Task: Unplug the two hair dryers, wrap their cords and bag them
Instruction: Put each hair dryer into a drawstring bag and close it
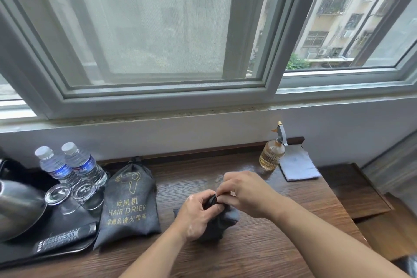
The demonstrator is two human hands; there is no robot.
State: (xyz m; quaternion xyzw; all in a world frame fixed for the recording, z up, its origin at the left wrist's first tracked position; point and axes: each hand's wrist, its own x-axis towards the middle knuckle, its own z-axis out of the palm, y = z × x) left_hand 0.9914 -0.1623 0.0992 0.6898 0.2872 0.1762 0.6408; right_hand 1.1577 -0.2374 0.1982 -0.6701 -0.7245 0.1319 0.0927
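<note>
A dark grey drawstring bag (pixel 225 218) stands bunched on the wooden bench (pixel 191 176), near its front edge and about mid-width. Both hands are curled on its gathered top: the left hand (pixel 194 216) grips the neck from the 9 o'clock side, and the right hand (pixel 246 192) pinches the dark fabric at the mouth from 2 o'clock. The hands hide what the bag holds.

At 9 o'clock, just beside it, a second grey bag (pixel 128 205) printed "HAIR DRIER" lies filled and closed, its lower left corner overlapping a black tray (pixel 74 219). The tray carries two water bottles (pixel 74 165), two upturned glasses (pixel 67 194), a kettle (pixel 18 205) and a remote (pixel 65 236). At 1 o'clock, well apart, a ribbed amber spray bottle (pixel 272 153) stands beside a grey cloth (pixel 297 165). A window (pixel 158 29) runs along 12 o'clock
</note>
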